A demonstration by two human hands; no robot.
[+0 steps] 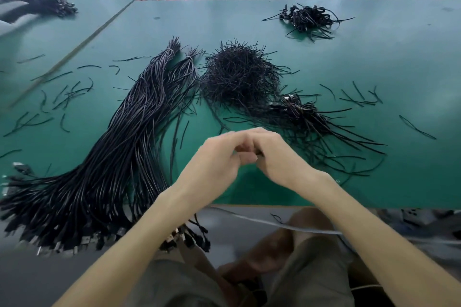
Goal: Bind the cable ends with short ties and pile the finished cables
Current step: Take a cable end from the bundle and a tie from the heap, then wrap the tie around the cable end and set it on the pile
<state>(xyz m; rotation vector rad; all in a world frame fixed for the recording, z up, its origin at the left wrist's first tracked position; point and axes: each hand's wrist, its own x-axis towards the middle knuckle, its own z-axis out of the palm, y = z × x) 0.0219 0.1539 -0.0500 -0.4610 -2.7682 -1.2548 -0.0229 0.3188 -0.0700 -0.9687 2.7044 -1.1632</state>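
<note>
Just on the near side of the heap of ties (239, 77), the left hand (217, 159) and right hand (282, 157) meet fingertip to fingertip, probably to twist a tie. The right hand's curled fingers pinch a dark strand (259, 153); whether the left grips it too, I cannot tell. Left of the heap lies a long bundle of glossy black cables (112, 147). Right of it, within easy reach, sits a wiry, tangled pile of finished cables (301, 112).
</note>
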